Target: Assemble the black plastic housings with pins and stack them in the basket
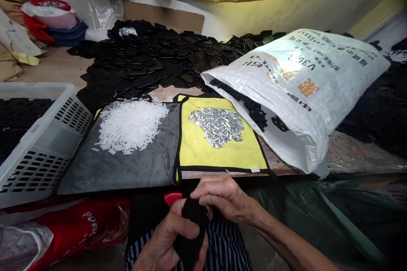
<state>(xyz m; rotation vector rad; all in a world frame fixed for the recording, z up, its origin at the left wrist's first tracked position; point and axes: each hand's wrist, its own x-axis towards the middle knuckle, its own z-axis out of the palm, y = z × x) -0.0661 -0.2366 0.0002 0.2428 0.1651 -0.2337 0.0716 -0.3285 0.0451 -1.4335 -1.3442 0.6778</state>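
Observation:
My left hand (pixel 168 233) is wrapped round a flat black plastic piece (pixel 190 237), thumb across its face, above my lap. At the upper end of that piece, my right hand (pixel 225 197) has its fingers closed together, touching the edge; anything small between the fingertips is hidden. Just beyond my hands, a yellow cloth (pixel 203 154) bears a heap of short silvery metal pins (pixel 221 127). Left of it, small white strips (pixel 130 125) lie heaped on a grey cloth (pixel 127 173).
Flat black pieces (pixel 149 59) cover the back of the table in a wide pile. A white woven sack (pixel 305 89) lies on the right, its mouth open towards me with black parts inside. A grey plastic crate (pixel 47 144) stands at left. Below is a red bag (pixel 85 228).

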